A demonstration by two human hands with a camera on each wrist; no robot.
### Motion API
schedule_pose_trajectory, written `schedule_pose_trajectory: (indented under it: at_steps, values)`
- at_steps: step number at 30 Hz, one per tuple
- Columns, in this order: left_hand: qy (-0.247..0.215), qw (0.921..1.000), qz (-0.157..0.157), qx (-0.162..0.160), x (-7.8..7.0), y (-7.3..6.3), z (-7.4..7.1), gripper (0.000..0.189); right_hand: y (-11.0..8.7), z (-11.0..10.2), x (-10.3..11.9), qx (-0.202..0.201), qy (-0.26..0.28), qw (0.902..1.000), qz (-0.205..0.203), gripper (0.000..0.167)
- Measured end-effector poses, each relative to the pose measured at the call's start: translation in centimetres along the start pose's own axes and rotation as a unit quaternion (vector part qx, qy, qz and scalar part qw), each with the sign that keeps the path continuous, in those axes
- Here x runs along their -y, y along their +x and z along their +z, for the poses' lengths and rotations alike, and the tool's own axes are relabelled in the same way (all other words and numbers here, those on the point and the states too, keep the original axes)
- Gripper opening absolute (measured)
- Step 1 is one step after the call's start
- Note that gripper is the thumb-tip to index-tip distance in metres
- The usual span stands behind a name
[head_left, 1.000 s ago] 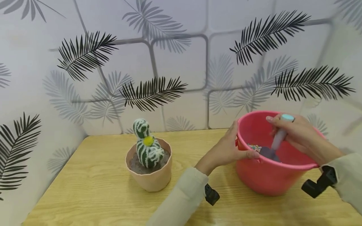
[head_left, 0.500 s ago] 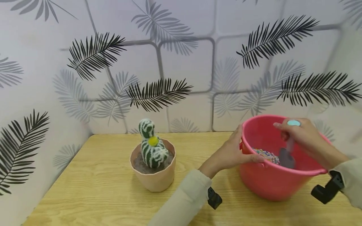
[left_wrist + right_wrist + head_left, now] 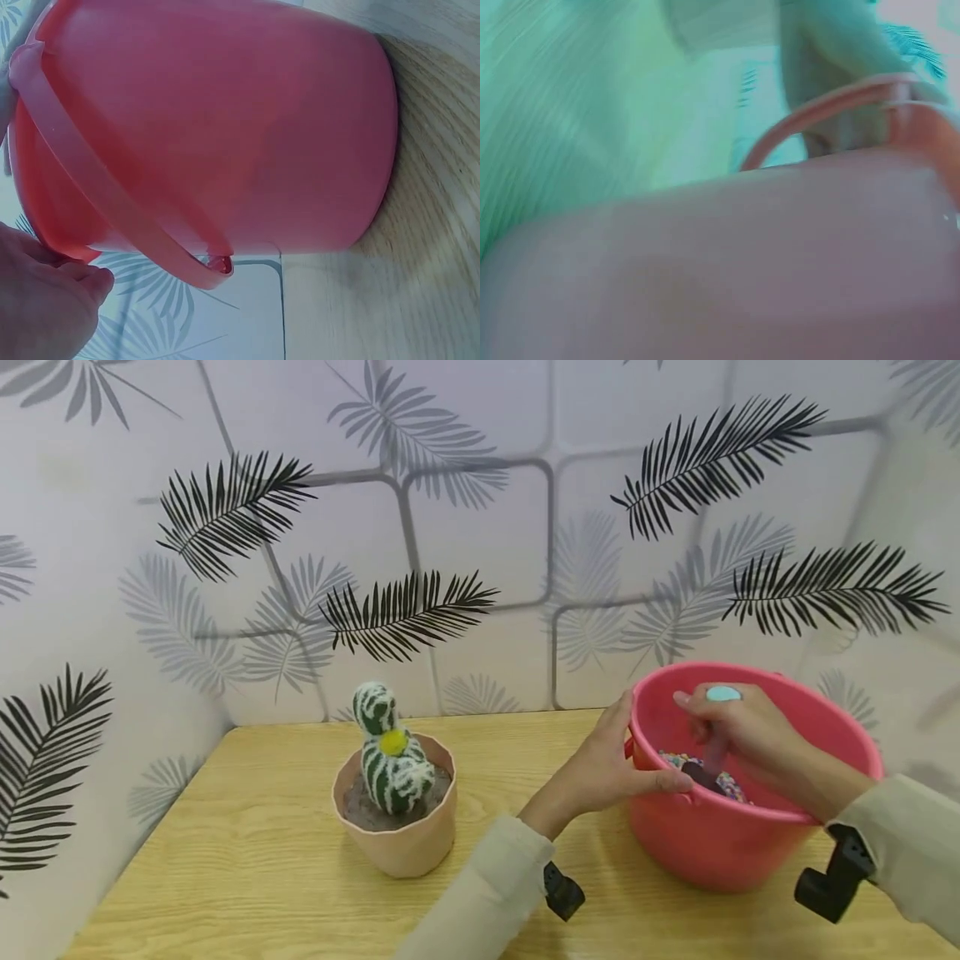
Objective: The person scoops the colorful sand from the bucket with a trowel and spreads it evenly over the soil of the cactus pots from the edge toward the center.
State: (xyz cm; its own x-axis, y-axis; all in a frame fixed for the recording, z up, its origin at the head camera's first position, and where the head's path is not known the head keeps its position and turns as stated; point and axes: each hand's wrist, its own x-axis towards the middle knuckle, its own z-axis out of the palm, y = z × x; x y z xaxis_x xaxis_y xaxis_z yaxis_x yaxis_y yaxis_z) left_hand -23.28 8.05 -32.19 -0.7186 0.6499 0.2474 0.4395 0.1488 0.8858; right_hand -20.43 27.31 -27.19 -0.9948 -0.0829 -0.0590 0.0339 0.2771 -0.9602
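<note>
In the head view, a pink bucket [image 3: 720, 852] stands on the right of the table, tilted a little toward me. My left hand [image 3: 592, 768] grips its left rim, the thumb along the front edge. Small multicoloured beads [image 3: 731, 788] lie at the bottom of the bucket. Reaching down inside, my right hand [image 3: 750, 727] holds a small shovel [image 3: 722, 693] by its grey handle with a light blue end; its dark blade is down among the beads, partly hidden by the rim. In the left wrist view, fingertips [image 3: 97, 281] sit at the rim near the hanging bucket handle [image 3: 112, 191].
A cactus [image 3: 393, 760] with white fuzz and a yellow flower stands in a pale pink pot [image 3: 397, 852] left of the bucket. The wooden table [image 3: 262, 860] ends at a leaf-patterned wall [image 3: 480, 543]. The right wrist view is blurred, mostly the bucket's side [image 3: 780, 255].
The right hand with the shovel has swung right, then back left, inside the bucket, and the blade now lies deeper among the beads. The left hand keeps its grip on the rim.
</note>
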Motion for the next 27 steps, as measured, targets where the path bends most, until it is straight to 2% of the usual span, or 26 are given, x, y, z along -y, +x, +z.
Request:
schedule_pose_trajectory:
  at_steps: [2,3,7,11,14,17,21,23,27]
  values:
    - [0.002,1.0,0.001,-0.001,-0.1,0.0,0.0,0.097,-0.1,-0.2,0.0,-0.006,0.093,0.9953,-0.027,0.037]
    - [0.004,1.0,0.002,-0.003,-0.1,0.0,0.0,0.096,-0.1,-0.4,-0.1,-0.006,0.144,0.9885,-0.046,0.038]
    - [0.011,0.9998,0.012,-0.007,-0.3,0.1,-0.1,0.097,0.2,-1.3,-0.3,0.01,0.306,0.9479,-0.089,0.037]
    - [0.001,0.9999,0.014,-0.002,-0.3,0.1,0.0,0.097,0.2,-2.2,-0.8,0.01,0.42,0.9039,-0.08,0.037]
    - [-0.022,0.9997,0.009,0.009,-0.2,-0.1,0.2,0.096,-0.1,-2.9,-1.3,-0.004,0.488,0.8699,-0.074,0.036]
    - [-0.035,0.9993,0.004,0.013,0.0,-0.3,0.3,0.094,-0.2,-3.4,-1.7,-0.018,0.558,0.8266,-0.075,0.035]
    - [-0.043,0.999,0.011,0.009,0.2,-0.3,0.6,0.094,-0.6,-4.1,-1.9,-0.059,0.622,0.778,-0.065,0.037]
    - [-0.043,0.999,0.013,0.006,0.2,-0.4,0.7,0.095,-0.8,-4.4,-1.7,-0.078,0.64,0.7625,-0.06,0.039]
    - [-0.048,0.9987,0.017,0.004,0.1,-0.4,0.6,0.094,-0.9,-4.7,-1.2,-0.103,0.659,0.743,-0.053,0.04]
